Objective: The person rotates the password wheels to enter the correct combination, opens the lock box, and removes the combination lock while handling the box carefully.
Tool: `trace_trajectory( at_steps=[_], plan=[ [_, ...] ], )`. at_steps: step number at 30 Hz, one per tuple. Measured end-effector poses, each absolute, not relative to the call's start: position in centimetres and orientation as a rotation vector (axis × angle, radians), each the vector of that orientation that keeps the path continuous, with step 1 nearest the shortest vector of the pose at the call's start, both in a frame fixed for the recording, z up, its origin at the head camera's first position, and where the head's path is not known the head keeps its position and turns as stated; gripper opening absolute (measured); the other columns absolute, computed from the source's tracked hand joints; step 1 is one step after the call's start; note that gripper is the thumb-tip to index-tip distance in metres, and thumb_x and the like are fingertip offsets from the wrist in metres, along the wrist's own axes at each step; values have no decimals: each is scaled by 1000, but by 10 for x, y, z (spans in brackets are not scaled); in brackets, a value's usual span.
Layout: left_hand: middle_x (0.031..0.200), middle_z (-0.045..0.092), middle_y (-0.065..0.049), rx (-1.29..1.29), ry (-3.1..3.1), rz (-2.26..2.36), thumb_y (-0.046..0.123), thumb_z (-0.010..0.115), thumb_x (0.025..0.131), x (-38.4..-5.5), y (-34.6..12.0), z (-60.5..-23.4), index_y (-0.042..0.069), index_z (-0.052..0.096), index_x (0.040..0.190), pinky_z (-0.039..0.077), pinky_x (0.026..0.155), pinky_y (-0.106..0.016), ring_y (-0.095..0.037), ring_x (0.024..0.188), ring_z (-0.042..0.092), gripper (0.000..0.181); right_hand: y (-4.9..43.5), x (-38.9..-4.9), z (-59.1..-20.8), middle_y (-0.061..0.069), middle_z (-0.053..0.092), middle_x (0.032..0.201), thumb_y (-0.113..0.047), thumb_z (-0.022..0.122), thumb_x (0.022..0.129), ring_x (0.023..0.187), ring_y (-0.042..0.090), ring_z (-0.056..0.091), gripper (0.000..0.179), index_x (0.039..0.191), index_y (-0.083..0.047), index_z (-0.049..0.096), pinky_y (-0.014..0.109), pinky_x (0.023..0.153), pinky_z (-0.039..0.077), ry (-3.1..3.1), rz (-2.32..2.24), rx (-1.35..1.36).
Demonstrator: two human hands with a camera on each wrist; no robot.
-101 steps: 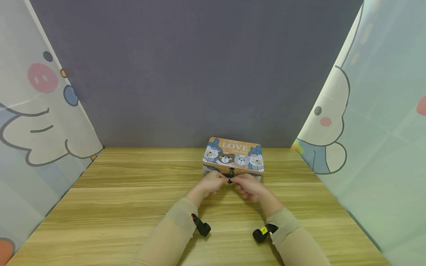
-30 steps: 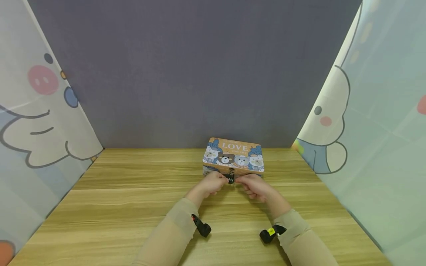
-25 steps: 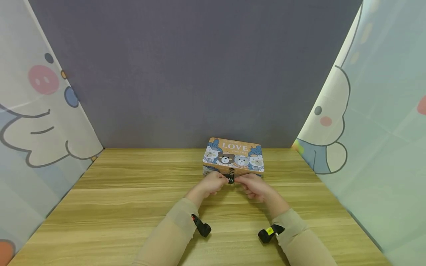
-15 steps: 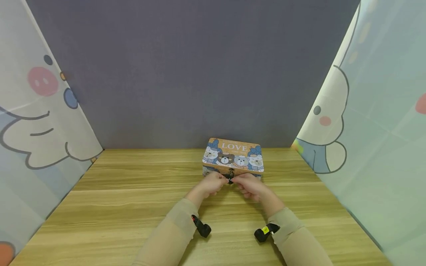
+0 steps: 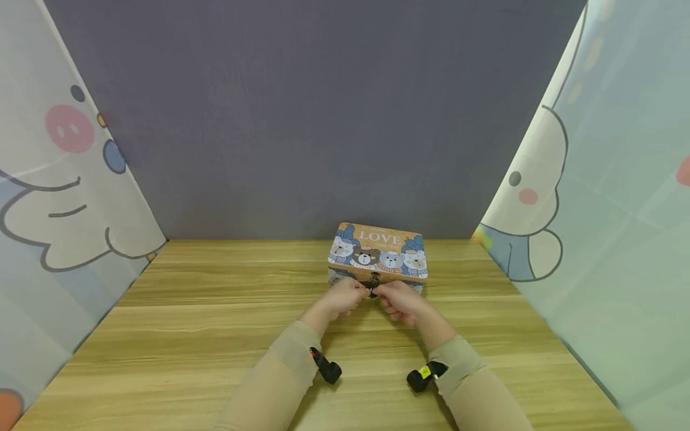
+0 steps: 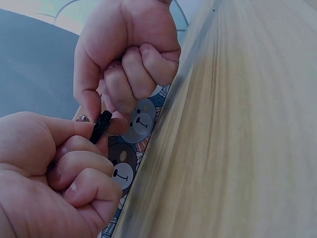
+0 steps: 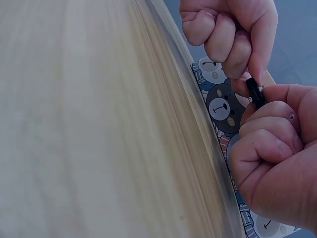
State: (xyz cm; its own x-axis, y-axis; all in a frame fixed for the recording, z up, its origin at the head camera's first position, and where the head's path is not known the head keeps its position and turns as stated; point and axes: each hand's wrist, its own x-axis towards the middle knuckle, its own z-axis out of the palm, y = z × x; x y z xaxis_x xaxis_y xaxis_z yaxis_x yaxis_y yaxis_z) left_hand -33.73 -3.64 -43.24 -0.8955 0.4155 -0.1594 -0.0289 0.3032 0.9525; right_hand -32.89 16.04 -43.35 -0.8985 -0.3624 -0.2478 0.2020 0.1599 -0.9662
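Observation:
A tin box (image 5: 377, 248) printed with bears and the word LOVE sits at the back of the table, its lid down. At its front clasp is a small black padlock (image 6: 102, 126). My left hand (image 5: 341, 297) pinches the padlock from the left between thumb and forefinger, the other fingers curled in. From the right, my right hand (image 5: 403, 303) pinches the same padlock with thumb and forefinger. In the right wrist view the padlock (image 7: 255, 92) stands narrow between both sets of fingertips, which hide much of it.
The wooden table (image 5: 215, 335) reaches to a dark grey back panel (image 5: 269, 120) just behind the box. Pale cartoon-printed sheets hang along the left side (image 5: 75, 179) and right side (image 5: 609, 197).
My right hand has shifted slightly left, closer to my left hand. The padlock's marked face, visible a second ago, is now turned and mostly covered. My left hand and the box stay put.

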Motion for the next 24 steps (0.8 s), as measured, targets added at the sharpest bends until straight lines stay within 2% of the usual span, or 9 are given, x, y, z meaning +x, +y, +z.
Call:
trace_trajectory(
  at_steps=[6,11,24],
  plan=[
    [51,30,5,343,2205,1607,14,52,106,-337,-38,-433,-4,70,110,22,41,-25,-8,39,20,26,161,-329,-435,-4,30,57,-19,51,104,45,9,19,33,120,9,60,23,43,20,2008,-1780,-155],
    [51,30,5,343,2203,1613,14,52,106,-337,-38,-432,-2,71,110,22,40,-25,-8,39,20,26,161,-330,-436,-4,31,57,-20,50,105,45,9,19,35,120,9,59,23,43,20,2008,-1773,-162],
    [52,28,5,361,2192,1612,15,51,106,-336,-38,-430,-11,66,106,22,41,-26,-9,40,19,30,160,-328,-432,-4,29,57,-21,48,105,45,9,18,37,120,12,57,23,44,18,2004,-1766,-160]
  ],
)
